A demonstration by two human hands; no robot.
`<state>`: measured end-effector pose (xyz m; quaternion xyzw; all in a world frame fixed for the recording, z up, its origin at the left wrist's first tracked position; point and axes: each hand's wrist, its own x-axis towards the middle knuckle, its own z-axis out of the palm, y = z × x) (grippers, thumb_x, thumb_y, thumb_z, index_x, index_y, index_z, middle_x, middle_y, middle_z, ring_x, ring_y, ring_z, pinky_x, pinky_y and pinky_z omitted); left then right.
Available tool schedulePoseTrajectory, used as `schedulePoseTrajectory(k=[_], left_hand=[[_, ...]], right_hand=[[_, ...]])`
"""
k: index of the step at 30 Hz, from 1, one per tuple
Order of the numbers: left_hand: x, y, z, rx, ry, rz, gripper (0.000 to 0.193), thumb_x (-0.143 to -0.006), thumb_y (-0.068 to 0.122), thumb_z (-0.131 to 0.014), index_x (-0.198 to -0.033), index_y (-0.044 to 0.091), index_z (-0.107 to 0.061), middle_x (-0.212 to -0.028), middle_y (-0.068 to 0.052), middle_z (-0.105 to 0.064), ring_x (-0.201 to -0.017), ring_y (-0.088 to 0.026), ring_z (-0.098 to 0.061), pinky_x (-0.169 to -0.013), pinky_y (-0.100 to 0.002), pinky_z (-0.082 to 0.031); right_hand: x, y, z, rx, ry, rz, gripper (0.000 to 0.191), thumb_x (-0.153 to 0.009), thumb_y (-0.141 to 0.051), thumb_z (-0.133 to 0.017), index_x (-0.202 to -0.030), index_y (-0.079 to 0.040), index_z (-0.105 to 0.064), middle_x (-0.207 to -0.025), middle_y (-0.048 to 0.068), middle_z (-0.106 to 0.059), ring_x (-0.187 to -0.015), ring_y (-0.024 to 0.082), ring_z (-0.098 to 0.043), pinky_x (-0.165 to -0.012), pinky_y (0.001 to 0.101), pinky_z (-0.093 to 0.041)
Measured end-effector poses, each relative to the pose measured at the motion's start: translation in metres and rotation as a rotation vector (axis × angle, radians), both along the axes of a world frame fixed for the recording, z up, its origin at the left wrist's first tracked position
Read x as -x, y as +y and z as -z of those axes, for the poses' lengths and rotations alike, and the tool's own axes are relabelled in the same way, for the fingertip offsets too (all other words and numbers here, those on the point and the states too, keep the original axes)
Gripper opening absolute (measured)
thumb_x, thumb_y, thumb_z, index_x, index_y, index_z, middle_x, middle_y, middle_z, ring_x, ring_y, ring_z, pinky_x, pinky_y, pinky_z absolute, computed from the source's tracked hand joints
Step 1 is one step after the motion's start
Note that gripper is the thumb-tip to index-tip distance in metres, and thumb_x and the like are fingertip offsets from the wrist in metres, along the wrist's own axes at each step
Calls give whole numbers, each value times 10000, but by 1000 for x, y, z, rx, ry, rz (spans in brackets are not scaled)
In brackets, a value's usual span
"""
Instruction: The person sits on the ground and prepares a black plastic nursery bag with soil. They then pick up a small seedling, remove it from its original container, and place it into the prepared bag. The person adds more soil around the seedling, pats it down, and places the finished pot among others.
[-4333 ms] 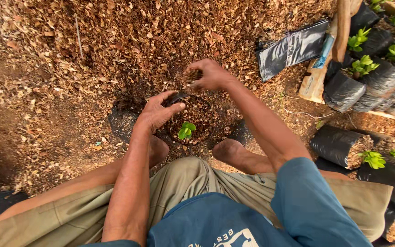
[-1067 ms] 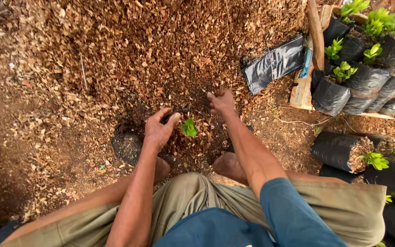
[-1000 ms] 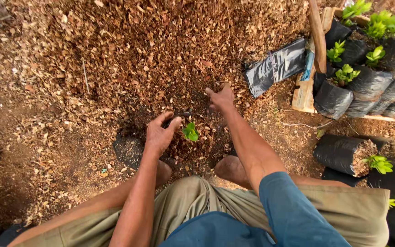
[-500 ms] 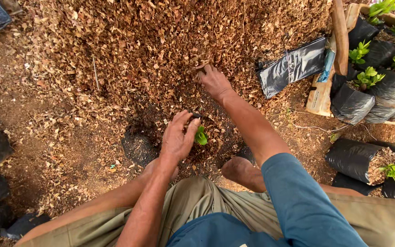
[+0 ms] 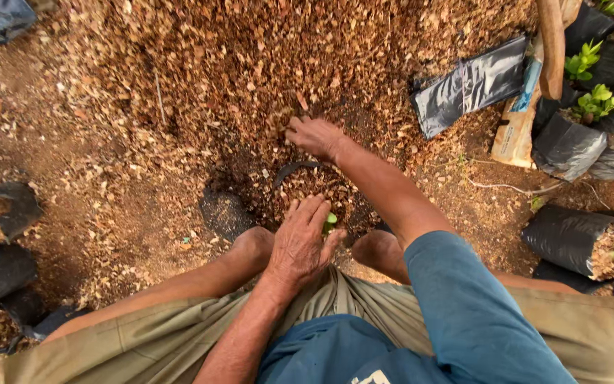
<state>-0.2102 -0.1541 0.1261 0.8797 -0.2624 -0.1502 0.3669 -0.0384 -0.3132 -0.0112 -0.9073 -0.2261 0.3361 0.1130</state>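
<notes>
Between your knees sits a small black bag (image 5: 300, 171) of soil.
Your left hand (image 5: 301, 242) lies spread beside a green seedling (image 5: 330, 220); your right hand (image 5: 314, 136) scoops wood chips (image 5: 250, 64), fingers curled.

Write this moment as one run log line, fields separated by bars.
left hand: flat beside green seedling | right hand: reaching into wood chip pile | black grow bag: between feet, partly filled

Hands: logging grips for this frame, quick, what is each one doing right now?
Left hand: open, fingers spread flat beside the green seedling, holding nothing.
Right hand: fingers curled into the wood chips; any hold cannot be told.
</notes>
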Motion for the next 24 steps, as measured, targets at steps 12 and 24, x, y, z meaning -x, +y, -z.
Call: schedulePoseTrajectory(k=[12, 24], left_hand=[[5, 1, 8, -65, -28, 72, 658, -820, 255, -772, -1343, -59, -526, -1409, -266, -517, -1338, -431, -479, -1152, -508, -364], [25, 1, 10, -93, -87, 108, 652, -816, 199, -742, -1356, -90, -518, -1424, -274, -493, -1335, -433, -460, -1136, -524, -371]], right_hand=[[25, -40, -121, -255, 381, 391, 325, -900, -263, -747, -1217, -187, -749, -1287, 96, -736, -1110, 246, -699, -976, 472, -569], [93, -19, -134, -239, 230, 266, 373, -899, -77, -648, -1251, -190, -688, -1331, 107, -624, -992, 234, -705, -919, 392, -637]])
